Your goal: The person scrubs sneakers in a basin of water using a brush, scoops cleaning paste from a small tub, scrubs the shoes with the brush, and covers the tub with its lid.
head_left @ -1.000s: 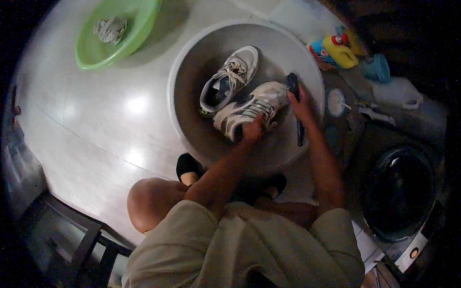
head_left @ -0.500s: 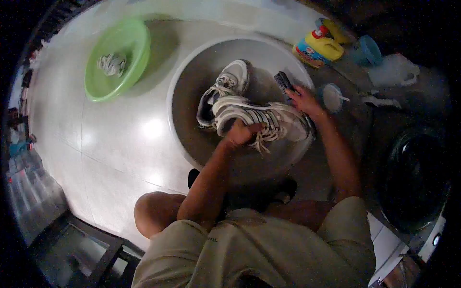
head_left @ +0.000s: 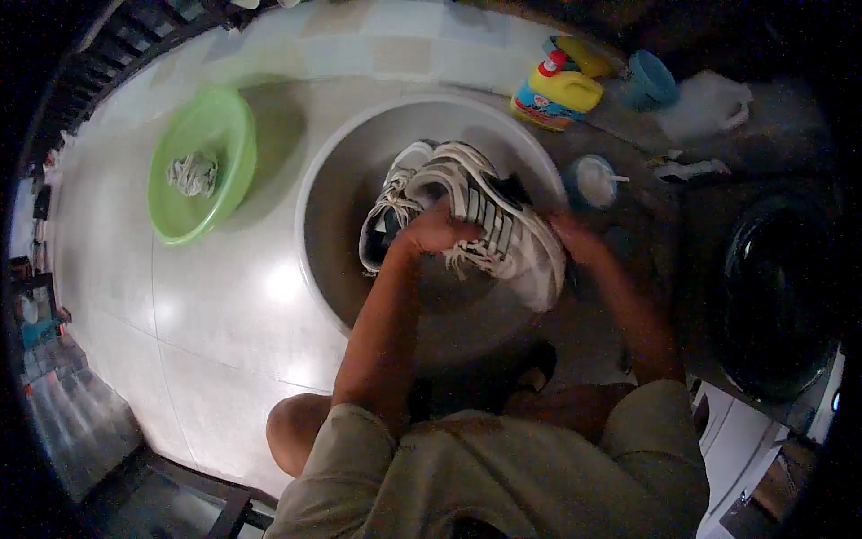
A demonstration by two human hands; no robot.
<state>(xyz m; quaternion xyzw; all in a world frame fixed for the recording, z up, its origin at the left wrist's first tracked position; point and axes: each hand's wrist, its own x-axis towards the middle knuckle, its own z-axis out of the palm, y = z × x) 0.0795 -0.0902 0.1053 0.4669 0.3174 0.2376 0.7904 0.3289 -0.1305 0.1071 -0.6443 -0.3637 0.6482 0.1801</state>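
My left hand [head_left: 437, 228] is closed around the ankle opening of a white sneaker [head_left: 489, 220] with dark stripes and loose laces, tilted over a large round tub [head_left: 310, 207]. On the sneaker's far right side is my right hand [head_left: 572, 237], its fingers mostly hidden behind the shoe. A dark scrubbing brush [head_left: 513, 189] shows partly at the sneaker's upper edge, in line with that hand. The second sneaker [head_left: 382, 216] lies in the tub to the left, partly covered by the held one.
A green basin [head_left: 235, 184] with a crumpled grey cloth [head_left: 193, 173] stands at left. Behind the tub's right side are a yellow detergent bottle [head_left: 558, 94], a blue cup [head_left: 648, 81] and a plastic bag [head_left: 709, 106]. A small container of white stuff [head_left: 593, 181] sits right of the tub.
The held sneaker has turned, its toe swinging down and its side tipping up. My right hand with the brush has moved from above the toe to behind the shoe's far side. The view has shifted.
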